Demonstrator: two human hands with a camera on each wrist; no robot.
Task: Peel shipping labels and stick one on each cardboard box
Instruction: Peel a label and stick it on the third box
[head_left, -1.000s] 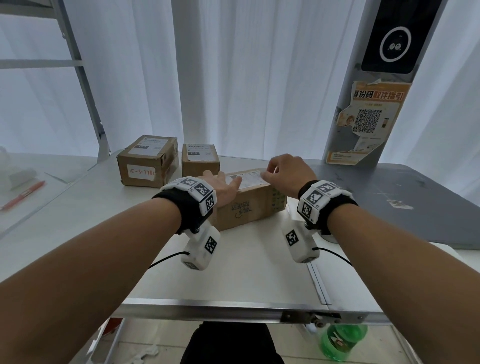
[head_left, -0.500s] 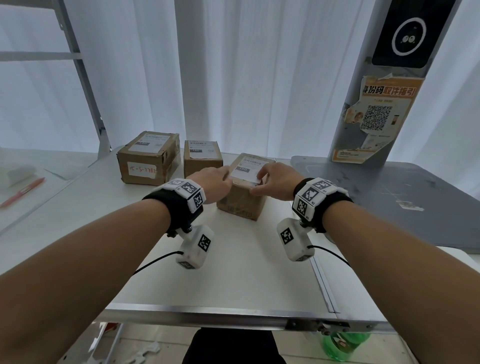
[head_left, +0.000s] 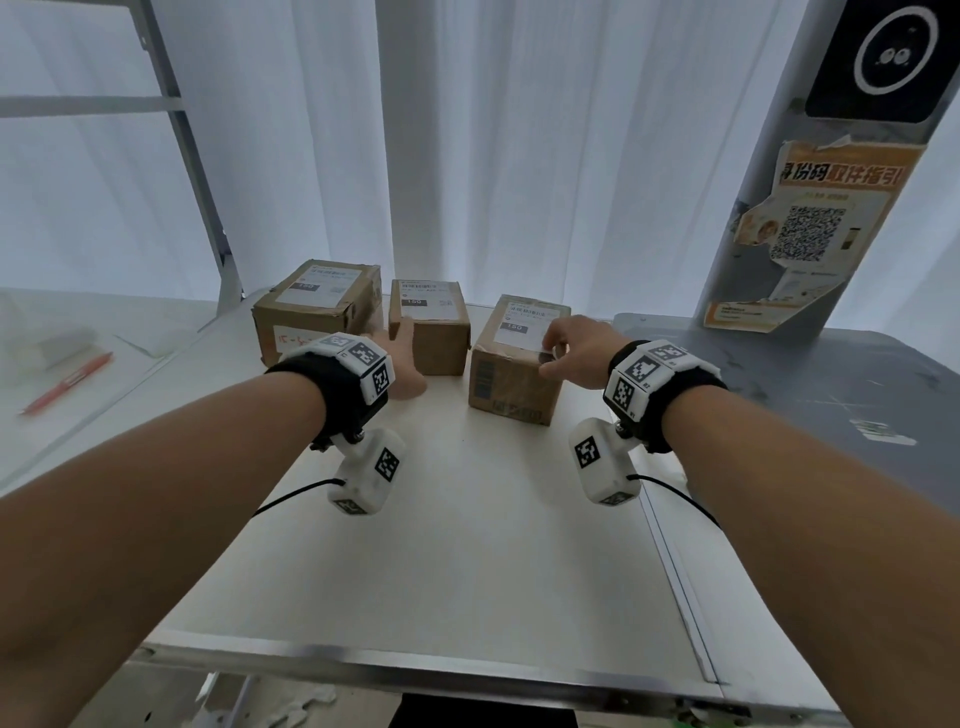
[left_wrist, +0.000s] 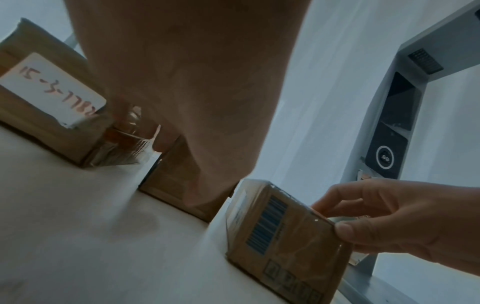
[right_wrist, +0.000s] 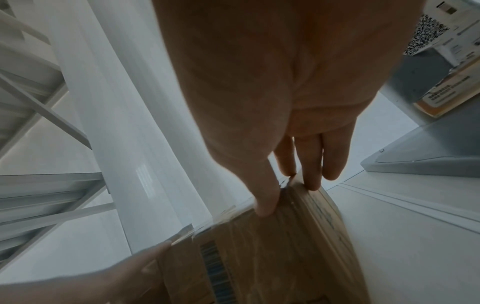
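I have the right hand (head_left: 574, 353) on the right-hand box (head_left: 514, 374), thumb on its near face and fingers curled over the top edge beside the shipping label (head_left: 524, 325): a grip grasping the box. My left hand (head_left: 402, 364) hangs released, fingers relaxed, just in front of the middle box (head_left: 431, 325), holding nothing. The left box (head_left: 317, 306) stands beside it at the back of the white surface (head_left: 467, 545). All three boxes show a label on top.

The risk, as I judge it, is my fingertips dragging the label's near corner as I let go and lifting it. A careless release could also skew this box into the middle one.
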